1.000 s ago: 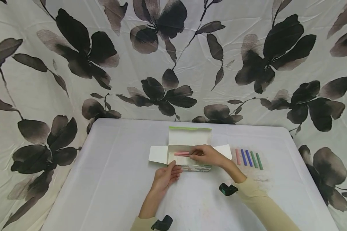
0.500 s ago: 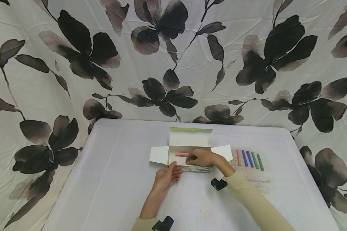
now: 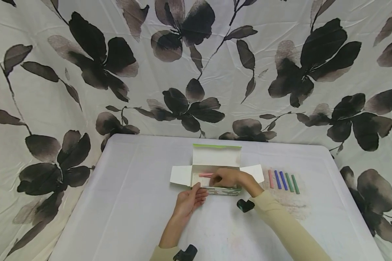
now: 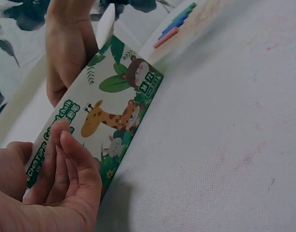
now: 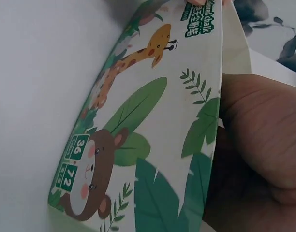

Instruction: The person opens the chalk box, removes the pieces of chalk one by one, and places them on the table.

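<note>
An open chalk box with animal print lies mid-table, flaps spread. My right hand reaches into it, fingers curled, pinching the end of a pink chalk that lies inside. My left hand rests its straight fingers against the box's front wall, thumb by the top edge. In the right wrist view the printed wall fills the frame, with my right hand behind it. Inside the box, what lies under the right hand is hidden.
A row of several loose chalks, pink, blue and green, lies on the white table right of the box, over a smudged patch. A floral cloth hangs behind and around the table.
My right hand has drawn nearer and sunk lower into the box, and its forearm has swung left. The pink chalk stays in the box. The left hand has hardly moved.
</note>
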{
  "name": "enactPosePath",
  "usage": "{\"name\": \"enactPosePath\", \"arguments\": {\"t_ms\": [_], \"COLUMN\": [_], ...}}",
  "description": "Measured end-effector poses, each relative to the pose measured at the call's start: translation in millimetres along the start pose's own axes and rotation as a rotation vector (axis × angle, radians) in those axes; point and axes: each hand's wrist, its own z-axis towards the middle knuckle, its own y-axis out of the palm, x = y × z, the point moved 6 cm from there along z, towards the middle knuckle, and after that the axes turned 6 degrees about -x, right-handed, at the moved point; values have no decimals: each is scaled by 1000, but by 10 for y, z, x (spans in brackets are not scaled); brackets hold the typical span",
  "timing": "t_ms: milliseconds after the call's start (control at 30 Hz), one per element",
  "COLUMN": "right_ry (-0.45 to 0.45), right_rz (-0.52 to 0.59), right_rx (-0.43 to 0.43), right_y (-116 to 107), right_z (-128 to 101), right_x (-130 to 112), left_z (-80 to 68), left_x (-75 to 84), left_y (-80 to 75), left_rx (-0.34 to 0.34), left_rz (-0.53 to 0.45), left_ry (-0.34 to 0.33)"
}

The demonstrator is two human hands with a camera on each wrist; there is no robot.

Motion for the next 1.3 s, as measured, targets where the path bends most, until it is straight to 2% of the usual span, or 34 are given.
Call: {"name": "enactPosePath", "arguments": {"t_ms": [100, 333, 567, 767, 1033, 1300], "right_ry": [-11, -54, -128, -168, -145, -14], "right_rz": [29, 174, 219, 302, 380, 495], "right_rx": [53, 155, 261, 356, 503, 586], "right_y": [-33, -124, -199, -242, -325, -371], "right_z": [-86, -313, -501, -680, -963, -1267], "right_x": [0, -17, 8, 59, 172, 333], "left_z": [5, 30, 35, 31, 22, 31], "left_x": [-14, -25, -14, -12, -18, -20], "left_y": [2, 0, 6, 16, 12, 6], "left_rx": [-1, 3, -13, -12, -8, -3], "left_rz": [6, 2, 10, 16, 17, 37], "left_ry": [-4, -11, -2, -3, -13, -8]}}
